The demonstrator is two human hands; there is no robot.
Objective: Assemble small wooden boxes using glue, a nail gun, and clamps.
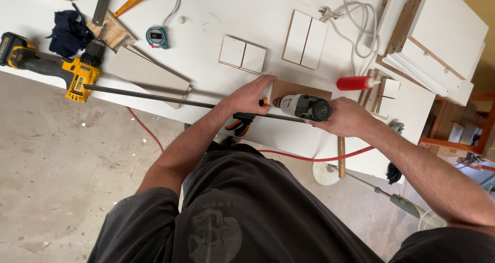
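Big white surface [216, 21], long bar clamp [154, 96] along its near edge. Worth keeping the brown board [289, 88] pressed flat and the grey power tool [304, 107] square, probably. Board sits at the near edge, just past the tool. Left hand [252, 94] flat, fingers stretched out on the board. Right hand [346, 117] wrapped tight round the tool's back end.

Your right hand [346, 117] grips the nail gun [303, 107] at the near edge of the workbench [206, 31], and your left hand [252, 94] lies just left of it on a board [294, 89]. A long clamp bar [170, 99] runs leftward to the cordless drill [62, 70]. Behind your hands lie two panel pairs [273, 45]; a glue bottle [356, 82] lies right, a tape measure [157, 37] far left behind.
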